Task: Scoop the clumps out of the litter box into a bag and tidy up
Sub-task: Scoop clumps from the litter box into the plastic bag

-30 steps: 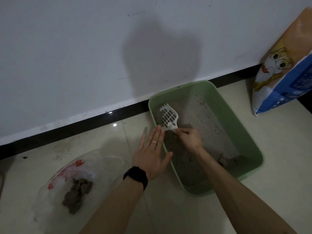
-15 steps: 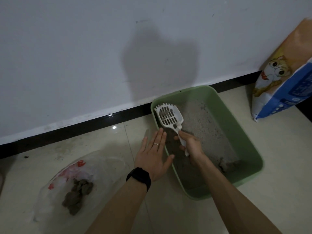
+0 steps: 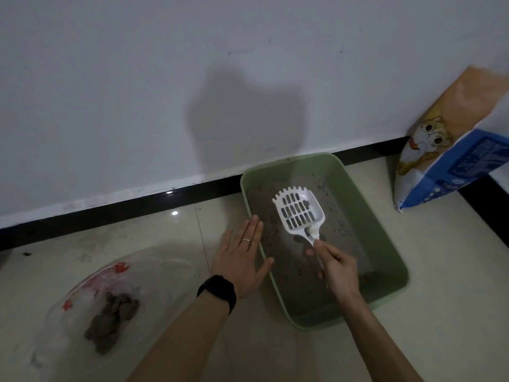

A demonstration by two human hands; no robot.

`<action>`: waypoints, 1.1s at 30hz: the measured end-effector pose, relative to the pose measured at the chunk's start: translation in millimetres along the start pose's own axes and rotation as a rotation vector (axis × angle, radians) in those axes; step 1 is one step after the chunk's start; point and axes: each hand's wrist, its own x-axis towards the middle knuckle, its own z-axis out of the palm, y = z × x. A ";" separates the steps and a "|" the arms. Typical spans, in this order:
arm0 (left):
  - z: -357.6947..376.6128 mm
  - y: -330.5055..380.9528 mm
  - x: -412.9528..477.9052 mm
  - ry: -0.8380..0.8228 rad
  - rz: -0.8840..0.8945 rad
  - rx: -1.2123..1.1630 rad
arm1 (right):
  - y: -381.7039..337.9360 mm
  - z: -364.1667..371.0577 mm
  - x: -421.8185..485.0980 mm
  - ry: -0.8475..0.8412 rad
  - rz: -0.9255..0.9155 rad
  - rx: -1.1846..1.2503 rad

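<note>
A green litter box (image 3: 366, 224) is sitting on a tiled floor (image 3: 440, 299), its far end touching a white wall (image 3: 137, 106). Over the box's middle, the right hand (image 3: 337, 271) is gripping the handle of a white slotted scoop (image 3: 298, 212), fingers curled round it, and the scoop head is hanging above the grey litter. The left hand (image 3: 241, 260), wearing a ring (image 3: 246, 240) and a black watch (image 3: 219, 292), is lying flat with fingers straight against the box's left rim. Well left of the box, a clear plastic bag (image 3: 154, 274) is holding grey clumps (image 3: 113, 318). Right of the box, a litter sack (image 3: 451, 161) is leaning.
</note>
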 end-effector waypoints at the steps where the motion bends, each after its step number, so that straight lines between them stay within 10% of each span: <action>1: 0.0 -0.1 -0.2 0.002 0.004 0.003 | -0.7 -1.5 -2.7 0.004 0.005 0.009; 18: -12.0 -47.2 -12.1 -0.030 0.008 0.006 | -18.5 -13.5 -38.1 0.012 -0.008 0.001; 33: -5.5 -256.1 -176.8 -0.176 -0.414 -0.082 | -10.3 134.1 -131.6 -0.591 -0.188 -0.330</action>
